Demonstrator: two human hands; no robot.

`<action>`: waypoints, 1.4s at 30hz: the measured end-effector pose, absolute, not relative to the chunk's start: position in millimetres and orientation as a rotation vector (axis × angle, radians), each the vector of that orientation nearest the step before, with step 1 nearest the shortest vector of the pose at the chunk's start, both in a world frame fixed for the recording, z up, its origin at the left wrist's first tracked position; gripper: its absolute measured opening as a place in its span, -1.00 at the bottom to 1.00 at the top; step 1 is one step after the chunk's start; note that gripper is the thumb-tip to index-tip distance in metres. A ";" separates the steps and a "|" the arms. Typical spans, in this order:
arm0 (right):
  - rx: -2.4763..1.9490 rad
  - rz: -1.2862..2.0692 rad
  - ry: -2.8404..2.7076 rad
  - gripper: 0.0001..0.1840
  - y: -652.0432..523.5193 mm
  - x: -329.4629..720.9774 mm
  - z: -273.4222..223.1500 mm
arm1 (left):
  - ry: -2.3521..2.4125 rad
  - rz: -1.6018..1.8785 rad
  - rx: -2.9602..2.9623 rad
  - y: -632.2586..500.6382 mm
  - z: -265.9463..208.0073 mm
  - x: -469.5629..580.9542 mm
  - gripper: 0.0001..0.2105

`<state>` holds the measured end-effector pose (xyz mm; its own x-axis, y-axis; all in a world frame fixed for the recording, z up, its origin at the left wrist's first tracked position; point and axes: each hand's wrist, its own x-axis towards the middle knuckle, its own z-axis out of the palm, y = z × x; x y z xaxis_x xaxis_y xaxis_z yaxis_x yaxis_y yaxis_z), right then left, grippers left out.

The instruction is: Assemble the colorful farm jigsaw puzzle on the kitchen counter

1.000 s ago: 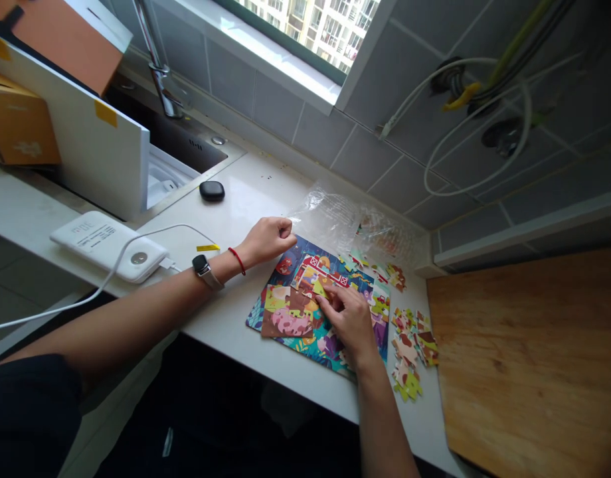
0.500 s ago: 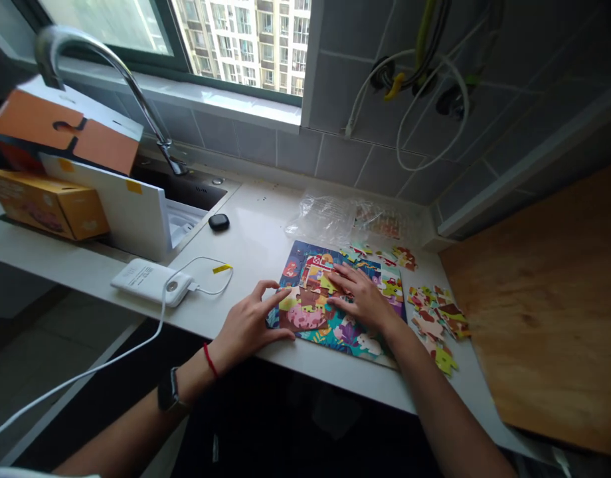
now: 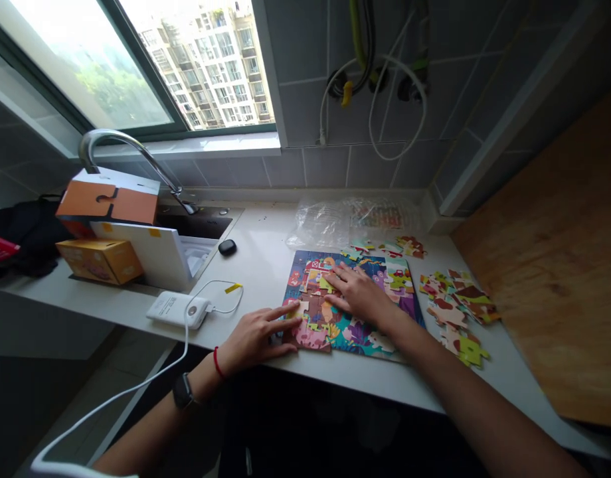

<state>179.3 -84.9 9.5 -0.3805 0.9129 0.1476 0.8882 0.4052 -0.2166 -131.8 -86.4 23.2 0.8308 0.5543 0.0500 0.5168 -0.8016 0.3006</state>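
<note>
Counter (image 3: pixel 258 245): ran pale beneath a window (image 3: pixel 210 73), with a bag (image 3: pixel 323 222) at the far side.
Board (image 3: pixel 358 332): lay near the counter's near edge, under both hands; pig section (image 3: pixel 313 335) sat at its near left corner, below barn section (image 3: pixel 314 269).
Left hand (image 3: pixel 253 337): was released and spread, fingertips touching the pig section's left side.
Right hand (image 3: pixel 362 299): rested flat, fingers stretched and parted, on the board beside a yellow piece (image 3: pixel 326 285).
Loose pieces (image 3: pixel 449 312): lay just right of the board.
Change: a second earlier the left hand was a fist at the far left corner; the pig section had since slid nearer.
</note>
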 end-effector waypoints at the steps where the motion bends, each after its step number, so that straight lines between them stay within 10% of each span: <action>1: -1.584 0.133 -2.421 -0.52 -84.6 177.7 9.8 | 0.808 0.202 2.734 -86.7 23.3 -131.6 -0.55; 42: -1.510 0.134 -2.266 -0.50 -95.4 158.9 11.7 | 0.777 0.164 2.631 -82.8 30.1 -124.3 -0.55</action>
<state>158.9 -95.4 11.7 -0.3276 0.9015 0.2830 0.8617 0.4079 -0.3019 -124.3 -82.8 30.1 0.8394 0.5435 0.0019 0.4977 -0.7701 0.3991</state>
